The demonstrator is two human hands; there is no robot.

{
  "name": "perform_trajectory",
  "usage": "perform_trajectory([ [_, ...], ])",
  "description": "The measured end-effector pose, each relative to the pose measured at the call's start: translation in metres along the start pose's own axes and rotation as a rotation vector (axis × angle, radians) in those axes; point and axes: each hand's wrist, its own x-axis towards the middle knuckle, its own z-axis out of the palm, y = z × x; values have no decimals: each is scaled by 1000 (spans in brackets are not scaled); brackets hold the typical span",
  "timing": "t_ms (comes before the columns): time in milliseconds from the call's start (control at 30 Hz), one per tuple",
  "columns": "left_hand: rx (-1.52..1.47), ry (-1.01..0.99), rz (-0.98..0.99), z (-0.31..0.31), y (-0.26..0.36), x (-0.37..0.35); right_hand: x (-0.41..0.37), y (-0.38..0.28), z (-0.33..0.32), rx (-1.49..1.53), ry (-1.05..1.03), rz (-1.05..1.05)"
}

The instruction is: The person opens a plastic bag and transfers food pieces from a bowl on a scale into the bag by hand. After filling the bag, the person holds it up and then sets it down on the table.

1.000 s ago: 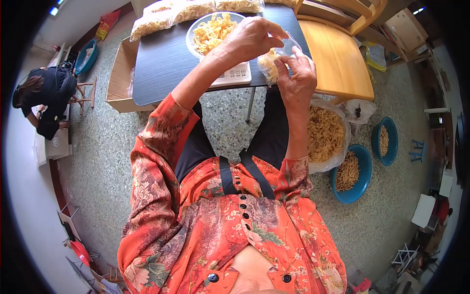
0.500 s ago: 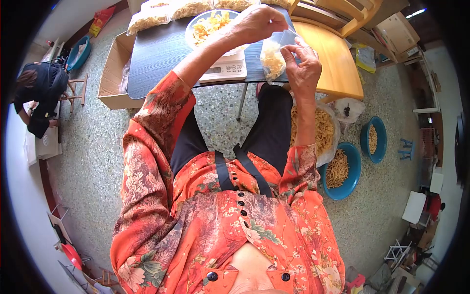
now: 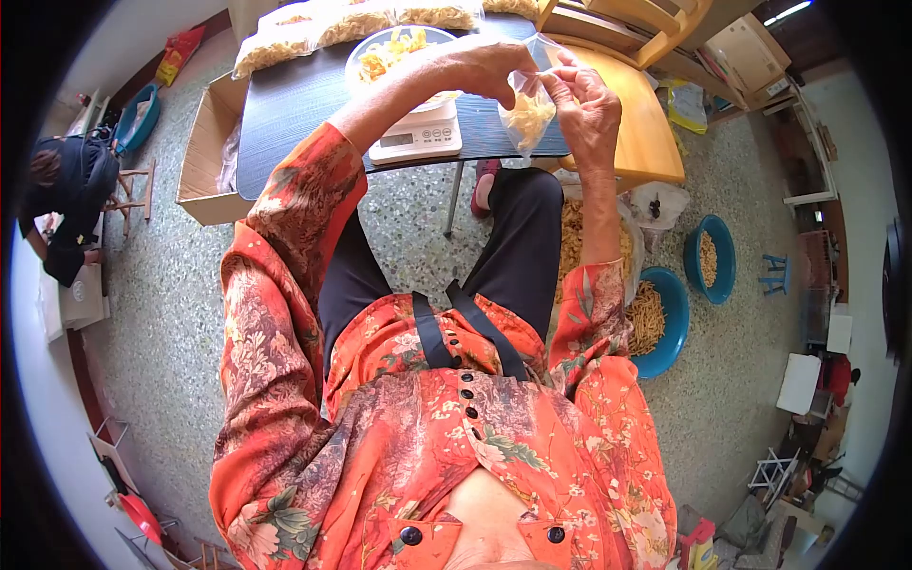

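A clear plastic bag (image 3: pixel 528 116) partly filled with pale yellow fried snack pieces hangs over the table's right edge. My right hand (image 3: pixel 587 106) pinches its upper right side between thumb and fingers. Arched over the table, my left hand (image 3: pixel 489 66) is closed at the bag's upper left edge, its fingertips partly hidden. Below my left forearm stands a white digital scale (image 3: pixel 415 139). A bowl (image 3: pixel 355 71) of the same yellow pieces rests on it, partly covered by the forearm.
Filled snack bags (image 3: pixel 353 27) line the back of the dark table (image 3: pixel 285 119). A wooden chair (image 3: pixel 646 142) stands to the right. Blue basins (image 3: pixel 676 328) of snacks and a large open bag sit on the floor. At far left, another person (image 3: pixel 71 185) bends forward.
My left hand has come down and closer to my right hand, at the bag's mouth. The bag's top is now spread wider. The whole view has shifted slightly.
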Motion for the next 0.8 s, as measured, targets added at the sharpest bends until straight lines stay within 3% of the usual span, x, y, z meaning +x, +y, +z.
perform_trajectory([
  [67, 33, 13, -20, -2, 3, -1, 0, -5, -4, 210, -43, 218],
  [167, 109, -22, 2, 0, 1, 3, -1, 9, -7, 356, -37, 141],
  [300, -132, -240, -48, 0, 16, 1, -3, -2, -6, 545, -26, 181],
  [367, -9, -146, 39, 0, 23, 0, -4, -4, -8, 596, -33, 134],
  [500, 244, -167, -20, 4, 28, 3, -6, -16, -10, 668, -82, 137],
  [567, 239, -141, -100, -6, 44, 0, -7, -22, -12, 557, -69, 74],
  [633, 135, 40, 125, -2, 32, -1, -6, -25, -16, 628, -44, 96],
  [700, 158, 222, 163, -2, 34, 11, -3, -17, -24, 653, -14, 90],
  [767, 78, 82, 58, -6, 21, 6, -6, -1, -27, 630, 16, 72],
  [800, 25, 126, 47, -4, 21, 2, -6, -2, -28, 608, 44, 46],
])
